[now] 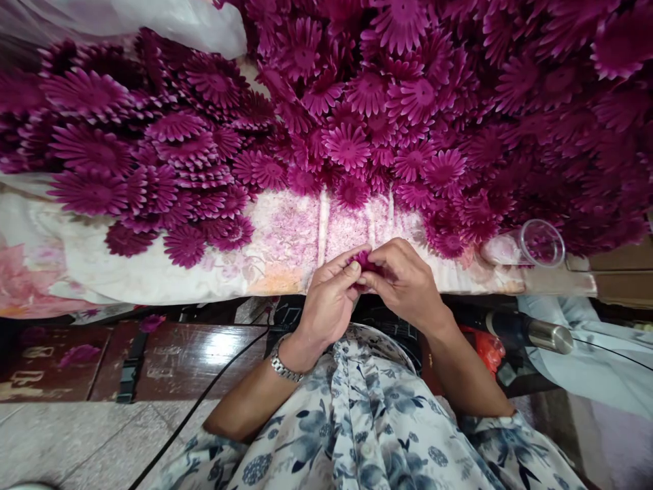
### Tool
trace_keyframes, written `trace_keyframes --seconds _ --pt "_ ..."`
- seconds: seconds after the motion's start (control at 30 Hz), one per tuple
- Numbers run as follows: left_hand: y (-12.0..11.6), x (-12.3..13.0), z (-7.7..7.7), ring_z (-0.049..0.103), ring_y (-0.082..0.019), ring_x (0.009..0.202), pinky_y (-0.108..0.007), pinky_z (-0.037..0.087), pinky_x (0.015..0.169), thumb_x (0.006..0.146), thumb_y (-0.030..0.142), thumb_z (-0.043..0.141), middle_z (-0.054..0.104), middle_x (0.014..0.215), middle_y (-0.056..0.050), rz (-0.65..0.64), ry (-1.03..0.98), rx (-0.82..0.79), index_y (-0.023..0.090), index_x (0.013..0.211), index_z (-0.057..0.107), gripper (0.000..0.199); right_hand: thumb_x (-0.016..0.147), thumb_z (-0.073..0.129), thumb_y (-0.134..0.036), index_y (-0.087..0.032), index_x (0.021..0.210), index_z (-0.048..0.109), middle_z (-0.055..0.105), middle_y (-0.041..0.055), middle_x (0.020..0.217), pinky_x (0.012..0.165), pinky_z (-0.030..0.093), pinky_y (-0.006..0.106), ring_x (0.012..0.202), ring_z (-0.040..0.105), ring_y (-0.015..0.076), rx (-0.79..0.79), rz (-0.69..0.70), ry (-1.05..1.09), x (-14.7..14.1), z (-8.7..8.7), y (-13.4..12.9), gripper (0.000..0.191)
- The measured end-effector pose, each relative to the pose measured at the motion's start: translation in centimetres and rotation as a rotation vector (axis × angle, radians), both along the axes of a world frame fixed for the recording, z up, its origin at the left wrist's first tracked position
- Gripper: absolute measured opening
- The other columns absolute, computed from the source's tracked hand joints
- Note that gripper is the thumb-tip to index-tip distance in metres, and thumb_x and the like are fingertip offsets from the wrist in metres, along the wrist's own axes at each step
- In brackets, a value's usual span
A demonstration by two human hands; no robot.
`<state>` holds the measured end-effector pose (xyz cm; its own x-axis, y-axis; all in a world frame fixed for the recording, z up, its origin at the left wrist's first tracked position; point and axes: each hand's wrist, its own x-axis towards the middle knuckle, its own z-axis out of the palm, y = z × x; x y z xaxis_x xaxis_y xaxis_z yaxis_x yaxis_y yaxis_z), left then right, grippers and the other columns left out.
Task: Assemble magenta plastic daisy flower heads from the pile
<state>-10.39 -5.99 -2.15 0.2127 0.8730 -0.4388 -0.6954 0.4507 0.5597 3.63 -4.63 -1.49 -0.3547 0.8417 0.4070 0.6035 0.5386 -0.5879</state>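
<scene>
Between the fingertips of both hands is a small magenta artificial flower [363, 259], its petals bunched together and partly hidden by the fingers. My left hand [330, 292] pinches it from the left, thumb on top. From the right, my right hand [405, 282] closes thumb and fingers on the same flower. Both hands are just above the table's near edge. Beyond them lies a big heap of loose magenta artificial flowers [352, 146]. Stacks of similar flowers [186, 156] sit on the left.
A patterned cloth [286, 238], dusted with pink, covers the table. A clear plastic cup [542, 243] lies at the right. Whitish plastic [204, 27] rests at the top left. Below the edge are a dark bottle [548, 336], a brown bench [204, 361] and a black cable [204, 398].
</scene>
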Motion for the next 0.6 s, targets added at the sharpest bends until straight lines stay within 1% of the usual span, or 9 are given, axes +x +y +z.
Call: trace_keyframes --seconds 0.03,0.13,0.2,0.27,0.33,0.4,0.5,0.57,0.6 --pt "0.0 0.0 0.0 0.063 -0.011 0.068 -0.023 0.051 0.067 0.065 0.021 0.076 0.071 0.081 -0.006 -0.006 -0.002 0.003 0.012 0.089 0.072 0.026 0.084 0.059 -0.023 -0.019 0.083 0.058 0.058 0.0012 0.072 0.063 0.046 0.028 0.07 0.054 0.0143 -0.014 0.009 0.026 -0.5 -0.4 -0.2 0.004" --pt "-0.1 0.1 -0.1 0.063 -0.013 0.072 -0.024 0.051 0.069 0.062 0.023 0.079 0.071 0.082 -0.005 -0.007 0.008 0.003 0.013 0.089 0.073 0.029 0.086 0.055 -0.018 -0.02 0.078 0.057 0.058 0.0007 0.069 0.062 0.045 0.028 0.068 0.054 0.0137 -0.013 -0.029 0.066 -0.8 -0.9 -0.2 0.008" --pt "-0.2 0.2 -0.3 0.062 -0.012 0.073 -0.023 0.049 0.069 0.06 0.026 0.08 0.071 0.08 -0.005 0.004 0.027 -0.003 0.013 0.09 0.074 0.033 0.086 0.053 -0.015 -0.019 0.077 0.058 0.057 0.001 0.067 0.061 0.045 0.027 0.066 0.054 0.0132 0.005 -0.047 0.058 -0.6 -0.7 -0.1 0.011" --pt "-0.2 0.2 -0.4 0.06 -0.011 0.071 -0.02 0.047 0.065 0.06 0.027 0.081 0.07 0.076 -0.005 0.024 0.052 -0.012 0.012 0.09 0.074 0.034 0.086 0.051 -0.013 -0.018 0.078 0.059 0.057 0.0011 0.066 0.059 0.044 0.026 0.063 0.053 0.0127 0.018 -0.06 0.056 -0.5 -0.4 -0.2 0.012" --pt "-0.3 0.2 -0.5 0.057 -0.01 0.067 -0.019 0.044 0.059 0.06 0.027 0.081 0.069 0.073 -0.004 0.027 0.08 -0.01 0.013 0.09 0.075 0.033 0.086 0.051 -0.013 -0.018 0.078 0.06 0.057 0.0008 0.065 0.057 0.043 0.026 0.062 0.053 0.0124 0.024 -0.081 0.068 -0.5 -0.1 -0.4 0.013" --pt "-0.4 0.2 -0.5 0.057 -0.01 0.066 -0.019 0.043 0.058 0.063 0.026 0.079 0.069 0.073 -0.004 0.017 0.1 0.009 0.014 0.092 0.075 0.032 0.086 0.05 -0.014 -0.018 0.077 0.06 0.056 0.0008 0.064 0.058 0.042 0.026 0.062 0.053 0.0128 0.027 -0.118 0.073 -0.7 0.1 -0.6 0.014" --pt "-0.6 0.0 -0.6 0.061 -0.012 0.071 -0.021 0.048 0.068 0.065 0.026 0.078 0.072 0.082 -0.006 0.012 0.125 0.061 0.015 0.095 0.074 0.032 0.086 0.049 -0.016 -0.018 0.075 0.06 0.054 0.0003 0.063 0.058 0.042 0.026 0.061 0.052 0.0125 -0.028 -0.139 0.089 -0.6 0.4 -0.6 0.015" --pt "-0.7 -0.2 -0.9 0.064 -0.014 0.08 -0.023 0.049 0.077 0.068 0.027 0.077 0.073 0.09 -0.007 -0.005 0.164 0.107 0.016 0.099 0.073 0.033 0.086 0.049 -0.016 -0.018 0.074 0.059 0.053 -0.0008 0.062 0.055 0.041 0.025 0.058 0.051 0.0112 -0.087 -0.11 0.118 -0.5 0.6 -0.5 0.016" --pt "-0.8 -0.4 -1.1 0.065 -0.015 0.086 -0.024 0.049 0.081 0.07 0.027 0.076 0.073 0.094 -0.007 -0.023 0.192 0.131 0.017 0.102 0.072 0.034 0.087 0.048 -0.016 -0.018 0.074 0.058 0.053 -0.0011 0.062 0.054 0.041 0.024 0.057 0.05 0.0107 -0.092 -0.095 0.123 -0.5 0.7 -0.5 0.017"
